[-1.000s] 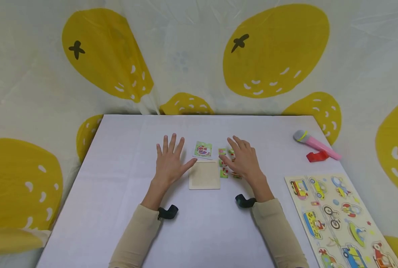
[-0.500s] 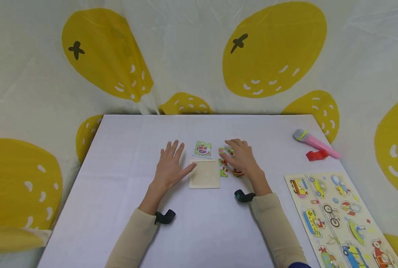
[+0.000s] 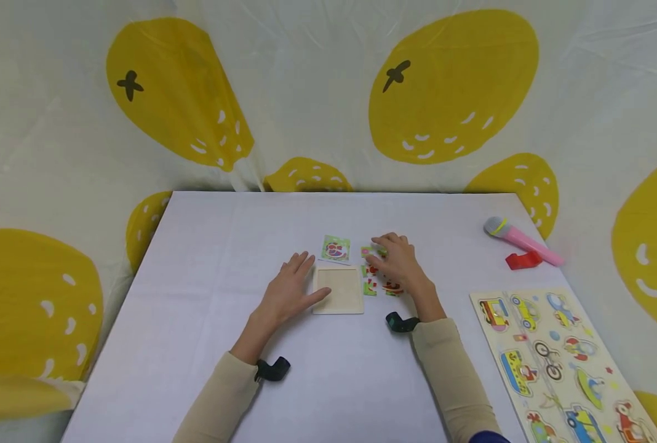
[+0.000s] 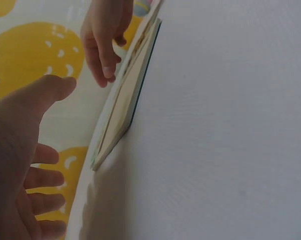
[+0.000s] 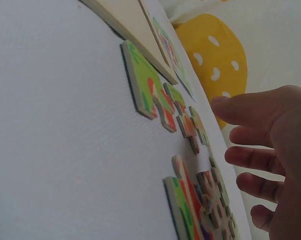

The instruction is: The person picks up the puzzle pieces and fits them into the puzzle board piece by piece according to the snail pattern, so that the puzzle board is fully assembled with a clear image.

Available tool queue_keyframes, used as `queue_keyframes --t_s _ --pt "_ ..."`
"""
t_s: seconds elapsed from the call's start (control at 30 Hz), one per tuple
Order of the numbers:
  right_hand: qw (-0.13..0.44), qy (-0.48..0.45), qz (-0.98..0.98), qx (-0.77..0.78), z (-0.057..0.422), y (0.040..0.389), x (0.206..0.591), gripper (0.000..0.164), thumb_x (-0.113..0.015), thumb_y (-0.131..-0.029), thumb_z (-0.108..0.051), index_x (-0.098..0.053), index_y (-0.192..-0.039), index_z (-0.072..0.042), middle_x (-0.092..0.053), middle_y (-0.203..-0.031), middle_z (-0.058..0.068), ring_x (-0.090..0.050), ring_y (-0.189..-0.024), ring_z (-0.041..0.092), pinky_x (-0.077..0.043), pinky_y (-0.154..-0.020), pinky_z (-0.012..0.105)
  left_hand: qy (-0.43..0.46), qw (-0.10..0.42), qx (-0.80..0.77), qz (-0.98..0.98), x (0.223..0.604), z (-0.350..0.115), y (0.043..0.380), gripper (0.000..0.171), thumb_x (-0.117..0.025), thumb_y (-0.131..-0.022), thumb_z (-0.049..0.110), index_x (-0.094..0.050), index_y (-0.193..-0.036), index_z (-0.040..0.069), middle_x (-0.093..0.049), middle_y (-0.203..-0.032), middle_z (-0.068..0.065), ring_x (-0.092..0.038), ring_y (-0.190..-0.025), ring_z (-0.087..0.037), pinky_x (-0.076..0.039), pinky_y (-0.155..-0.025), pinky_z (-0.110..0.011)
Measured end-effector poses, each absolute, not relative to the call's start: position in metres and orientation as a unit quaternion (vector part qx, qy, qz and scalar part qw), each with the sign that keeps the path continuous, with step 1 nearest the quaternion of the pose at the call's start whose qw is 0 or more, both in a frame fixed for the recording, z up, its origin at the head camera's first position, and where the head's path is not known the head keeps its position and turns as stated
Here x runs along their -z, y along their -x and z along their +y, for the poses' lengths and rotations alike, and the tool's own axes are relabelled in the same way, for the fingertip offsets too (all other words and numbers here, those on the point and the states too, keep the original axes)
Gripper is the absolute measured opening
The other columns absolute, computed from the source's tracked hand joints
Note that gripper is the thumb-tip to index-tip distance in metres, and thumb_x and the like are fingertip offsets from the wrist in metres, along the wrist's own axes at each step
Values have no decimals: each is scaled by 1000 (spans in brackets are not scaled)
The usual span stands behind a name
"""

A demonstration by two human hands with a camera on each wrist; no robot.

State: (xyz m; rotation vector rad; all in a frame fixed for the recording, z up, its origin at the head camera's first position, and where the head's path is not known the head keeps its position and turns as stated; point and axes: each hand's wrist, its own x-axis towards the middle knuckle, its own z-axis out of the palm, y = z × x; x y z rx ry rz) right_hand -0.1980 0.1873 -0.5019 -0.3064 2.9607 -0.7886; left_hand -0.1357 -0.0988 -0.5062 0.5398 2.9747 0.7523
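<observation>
In the head view a shallow square wooden puzzle tray (image 3: 338, 294) lies mid-table with its recess bare. My left hand (image 3: 288, 290) is at its left side, fingers extended, the thumb overlapping the tray's left part. The left wrist view shows that hand (image 4: 20, 160) holding nothing. Over the green and red jigsaw pieces (image 3: 370, 287) to the right of the tray hovers my right hand (image 3: 399, 264), fingers loosely bent. It partly hides the pieces from above. Seen from the right wrist, the flat pieces (image 5: 140, 80) lie on the cloth, apart from the fingers.
Behind the tray lies a small picture card (image 3: 336, 248). At the right are a pink toy microphone (image 3: 519, 239), a red strip (image 3: 523, 259) and a large board with vehicle pictures (image 3: 563, 363). A fruit-patterned sheet (image 3: 317, 92) hangs behind the table.
My left hand has come down toward me and slightly right, its fingers closer together, its thumb now over the tray. My right hand has lowered slightly over the pieces.
</observation>
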Motion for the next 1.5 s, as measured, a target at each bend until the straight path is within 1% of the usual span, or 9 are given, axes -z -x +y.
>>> queue_keyframes --t_s 0.2,0.5,0.63,0.83,1.07,1.2,1.33,1.5 --pt "25 103 965 241 186 201 508 53 -65 -95 -39 -60 -138 -9 -55 -137 17 -45 -125 38 -38 -102 57 -186 31 -221 957 512 -95 135 90 -66 -86 64 -43 -151 7 -40 -159 -13 -33 -151 -33 -32 -122 -51" --pt "10 105 967 231 184 202 513 47 -67 -94 -35 -65 -133 -8 -56 -130 18 -45 -118 37 -39 -96 54 -212 46 -214 953 513 -95 132 90 -72 -82 63 -48 -148 6 -41 -158 -11 -34 -150 -31 -30 -123 -50" --pt "6 110 967 230 185 203 516 45 -68 -94 -34 -66 -131 -8 -55 -129 18 -45 -115 37 -39 -94 53 -214 50 -207 953 515 -96 131 96 -73 -79 65 -46 -149 5 -40 -159 -10 -33 -151 -31 -28 -124 -49" --pt "5 108 965 239 186 204 516 45 -69 -93 -32 -66 -129 -5 -55 -128 19 -45 -115 37 -40 -96 54 -210 70 -221 950 516 -99 131 105 -76 -74 67 -42 -152 5 -38 -161 -8 -29 -153 -27 -24 -127 -44" --pt "2 97 959 266 186 204 518 44 -72 -91 -31 -66 -126 -4 -56 -124 17 -47 -114 35 -40 -98 53 -201 98 -236 946 516 -103 133 106 -81 -73 61 -40 -153 6 -36 -162 -6 -25 -155 -24 -21 -128 -41" --pt "-1 92 954 285 186 204 517 43 -73 -90 -29 -66 -124 -5 -58 -123 16 -47 -114 33 -40 -100 51 -206 97 -235 945 516 -104 134 105 -81 -73 60 -41 -152 6 -36 -162 -6 -25 -155 -23 -21 -128 -40" --pt "3 89 948 306 187 203 516 41 -73 -91 -27 -64 -124 -4 -59 -126 16 -47 -116 33 -42 -102 51 -210 90 -234 945 517 -104 134 104 -82 -72 60 -43 -151 5 -38 -161 -6 -26 -154 -24 -21 -128 -40" --pt "14 73 942 327 187 203 514 40 -72 -93 -27 -62 -123 -3 -61 -123 16 -49 -112 32 -45 -98 51 -208 89 -233 946 517 -103 134 104 -83 -72 60 -44 -151 5 -38 -161 -7 -26 -154 -24 -21 -127 -40"
